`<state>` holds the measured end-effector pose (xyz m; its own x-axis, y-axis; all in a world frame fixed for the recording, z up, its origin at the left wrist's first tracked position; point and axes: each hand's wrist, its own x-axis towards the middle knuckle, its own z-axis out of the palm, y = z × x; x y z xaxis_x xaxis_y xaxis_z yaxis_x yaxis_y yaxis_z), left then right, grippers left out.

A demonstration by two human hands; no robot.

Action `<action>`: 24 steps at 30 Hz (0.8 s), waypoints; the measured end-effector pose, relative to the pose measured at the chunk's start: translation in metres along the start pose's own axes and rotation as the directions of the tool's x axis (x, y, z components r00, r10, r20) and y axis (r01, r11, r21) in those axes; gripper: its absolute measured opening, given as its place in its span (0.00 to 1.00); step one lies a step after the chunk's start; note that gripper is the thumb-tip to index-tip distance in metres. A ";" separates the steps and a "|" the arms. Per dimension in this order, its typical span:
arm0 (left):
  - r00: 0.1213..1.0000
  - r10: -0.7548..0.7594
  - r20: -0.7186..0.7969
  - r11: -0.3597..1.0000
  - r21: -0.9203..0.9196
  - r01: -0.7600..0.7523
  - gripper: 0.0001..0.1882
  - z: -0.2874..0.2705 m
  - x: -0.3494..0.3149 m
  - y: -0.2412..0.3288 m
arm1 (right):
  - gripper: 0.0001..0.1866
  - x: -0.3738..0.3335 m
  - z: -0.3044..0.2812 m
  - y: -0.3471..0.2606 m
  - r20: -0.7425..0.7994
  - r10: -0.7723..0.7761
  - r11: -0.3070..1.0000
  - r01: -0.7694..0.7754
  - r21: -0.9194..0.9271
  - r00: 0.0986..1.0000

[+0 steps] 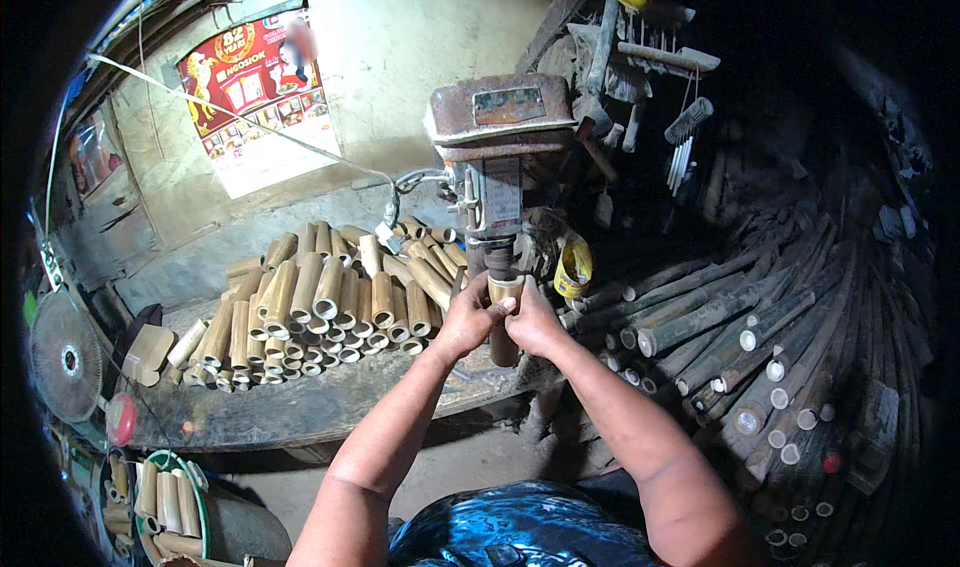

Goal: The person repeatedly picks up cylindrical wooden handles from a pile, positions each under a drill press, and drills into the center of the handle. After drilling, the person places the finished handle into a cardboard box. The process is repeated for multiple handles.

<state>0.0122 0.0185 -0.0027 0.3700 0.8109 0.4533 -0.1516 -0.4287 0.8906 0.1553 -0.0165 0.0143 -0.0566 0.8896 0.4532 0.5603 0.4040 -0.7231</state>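
Observation:
A short bamboo tube (pixel 504 350) stands nearly upright under the head of a rusty drill press (pixel 500 135). Closed round its near left side is my left hand (pixel 470 319), thumb lying across the front. My right hand (pixel 537 321) grips the same tube from the right, and the two thumbs almost meet. The tube's top reaches the dark chuck (pixel 499 258); whether a bit sits inside the tube is hidden. Left of my hands, cut bamboo tubes (pixel 325 292) are heaped on the wooden bench (pixel 300 409).
Long bamboo poles (pixel 690 332) lie stacked on the right. A cut yellow container (pixel 573 267) hangs beside the press. At left are a fan (pixel 68 347) and a bin (pixel 235 527) holding bamboo pieces. A white cord (pixel 250 122) crosses toward the press.

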 end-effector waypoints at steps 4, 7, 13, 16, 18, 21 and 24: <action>0.999 -0.034 -0.035 0.983 0.179 0.039 0.32 -0.003 -0.016 0.004 | 0.21 -0.018 0.010 -0.004 -0.024 0.012 0.999 -0.013 -0.030 1.000; 0.996 0.029 -0.082 0.927 0.375 0.004 0.34 -0.008 -0.025 0.004 | 0.22 -0.024 0.021 -0.007 -0.061 0.009 1.000 -0.011 -0.029 0.998; 0.997 -0.054 0.049 0.998 0.031 0.053 0.32 -0.026 -0.020 -0.003 | 0.24 -0.015 0.039 -0.007 -0.074 -0.026 0.996 0.020 -0.083 0.997; 0.998 -0.056 0.026 0.998 0.007 0.055 0.32 -0.028 -0.015 -0.005 | 0.22 -0.004 0.037 -0.003 -0.033 0.016 0.998 -0.019 -0.066 0.999; 0.997 -0.072 0.031 0.996 -0.042 0.073 0.32 -0.025 -0.009 -0.006 | 0.20 0.002 0.032 0.001 -0.024 0.022 0.997 -0.024 -0.075 0.999; 0.991 -0.121 0.053 0.991 -0.048 0.124 0.31 -0.018 -0.005 -0.009 | 0.19 0.000 0.026 0.009 -0.034 0.036 0.999 -0.038 -0.037 0.999; 0.990 -0.122 0.070 0.993 0.004 0.122 0.31 -0.012 -0.008 -0.017 | 0.22 -0.010 0.023 0.014 -0.074 0.018 1.000 -0.017 0.010 0.997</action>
<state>0.0011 0.0241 -0.0214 0.4485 0.8275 0.3378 -0.1019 -0.3281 0.9391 0.1448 -0.0144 -0.0125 0.0148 0.8786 0.4773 0.5529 0.3905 -0.7360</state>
